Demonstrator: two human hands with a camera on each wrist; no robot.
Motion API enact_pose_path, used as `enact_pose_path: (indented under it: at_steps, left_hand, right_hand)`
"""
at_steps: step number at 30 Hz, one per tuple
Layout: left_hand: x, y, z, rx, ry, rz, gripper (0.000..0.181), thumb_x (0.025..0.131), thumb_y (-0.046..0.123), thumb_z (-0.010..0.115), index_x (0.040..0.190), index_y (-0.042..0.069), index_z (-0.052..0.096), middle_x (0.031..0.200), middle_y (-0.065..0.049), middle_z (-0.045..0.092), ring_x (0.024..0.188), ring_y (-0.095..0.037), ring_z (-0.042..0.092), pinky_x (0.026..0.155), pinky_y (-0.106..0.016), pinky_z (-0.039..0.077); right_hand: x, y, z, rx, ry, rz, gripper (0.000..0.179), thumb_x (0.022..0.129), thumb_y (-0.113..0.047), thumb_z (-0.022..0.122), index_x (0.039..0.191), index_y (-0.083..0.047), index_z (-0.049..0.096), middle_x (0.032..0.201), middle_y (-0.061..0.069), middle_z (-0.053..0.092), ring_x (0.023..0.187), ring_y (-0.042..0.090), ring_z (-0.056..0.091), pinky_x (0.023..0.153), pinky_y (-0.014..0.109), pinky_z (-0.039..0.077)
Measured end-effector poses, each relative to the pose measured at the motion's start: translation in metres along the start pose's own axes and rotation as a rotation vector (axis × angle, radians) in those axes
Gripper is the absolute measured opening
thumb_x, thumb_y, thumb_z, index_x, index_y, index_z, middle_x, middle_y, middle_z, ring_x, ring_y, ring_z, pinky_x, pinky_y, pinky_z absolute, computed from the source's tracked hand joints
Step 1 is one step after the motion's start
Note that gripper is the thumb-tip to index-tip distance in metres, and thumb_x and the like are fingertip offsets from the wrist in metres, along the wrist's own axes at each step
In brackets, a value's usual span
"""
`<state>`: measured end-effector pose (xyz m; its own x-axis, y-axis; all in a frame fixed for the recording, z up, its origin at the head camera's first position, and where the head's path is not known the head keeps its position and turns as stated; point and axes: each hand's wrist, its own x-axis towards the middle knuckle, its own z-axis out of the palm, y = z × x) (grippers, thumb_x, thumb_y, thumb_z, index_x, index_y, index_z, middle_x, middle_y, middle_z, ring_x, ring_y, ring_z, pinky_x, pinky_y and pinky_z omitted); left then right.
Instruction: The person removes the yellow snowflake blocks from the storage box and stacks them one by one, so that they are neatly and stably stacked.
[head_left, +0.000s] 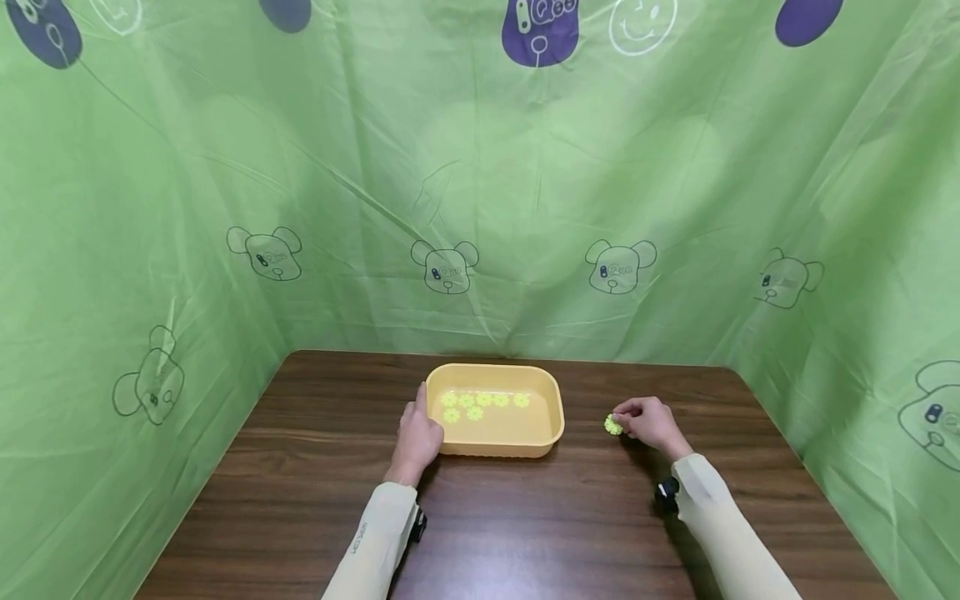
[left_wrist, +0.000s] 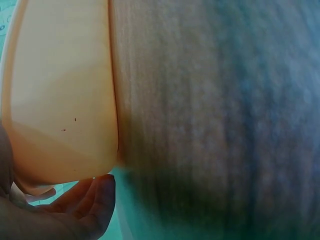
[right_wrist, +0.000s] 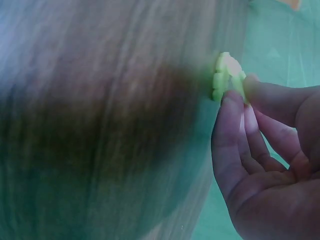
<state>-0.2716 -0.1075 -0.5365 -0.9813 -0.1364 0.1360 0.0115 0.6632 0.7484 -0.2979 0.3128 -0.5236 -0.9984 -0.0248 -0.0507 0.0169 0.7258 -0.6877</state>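
A yellow plastic basin (head_left: pixel 495 452) stands on the table, with several yellow-green flower-shaped pieces (head_left: pixel 483 400) lying on its floor, mostly toward the back left. My left hand (head_left: pixel 417 433) holds the basin by its left end. In the left wrist view, fingers (left_wrist: pixel 102 205) of that hand curl against the outside of the basin wall (left_wrist: pixel 65 100). To the right of the basin, my right hand (head_left: pixel 651 425) pinches another flower-shaped piece (head_left: pixel 613 425). The right wrist view shows this small piece (right_wrist: pixel 227 75) between thumb and fingertips, partly covered by them.
The dark wood-grain table (head_left: pixel 525 525) reaches back to a green cloth (head_left: pixel 525 317) printed with bear faces, which hangs behind and on both sides. Dark wrist devices (head_left: pixel 666 495) sit at both light sleeves (head_left: pixel 727 525).
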Motion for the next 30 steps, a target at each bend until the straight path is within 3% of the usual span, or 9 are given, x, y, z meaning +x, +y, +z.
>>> enact_pose_path:
  at_steps: [5, 30]
  left_hand:
    - [0.0009, 0.0003, 0.0006, 0.001, 0.003, 0.000, 0.078, 0.084, -0.001, 0.046, 0.160, 0.004, 0.027, 0.129, -0.034, 0.055, 0.111, -0.047, 0.060, 0.093, -0.058, 0.050]
    - [-0.0009, 0.0022, -0.0015, -0.007, -0.002, -0.005, 0.079, 0.084, -0.002, 0.047, 0.160, 0.004, 0.026, 0.129, -0.034, 0.055, 0.113, -0.046, 0.060, 0.095, -0.058, 0.050]
  right_hand:
    - [0.0012, 0.0033, 0.0016, -0.118, 0.034, -0.040, 0.017, 0.094, -0.020, 0.071, 0.098, -0.005, 0.078, 0.087, 0.006, 0.074, 0.072, 0.014, 0.060, 0.065, 0.031, 0.048]
    - [0.0006, 0.0053, 0.0057, -0.137, 0.031, -0.038, 0.015, 0.093, -0.019, 0.071, 0.096, -0.006, 0.078, 0.090, 0.007, 0.075, 0.079, 0.016, 0.062, 0.071, 0.033, 0.048]
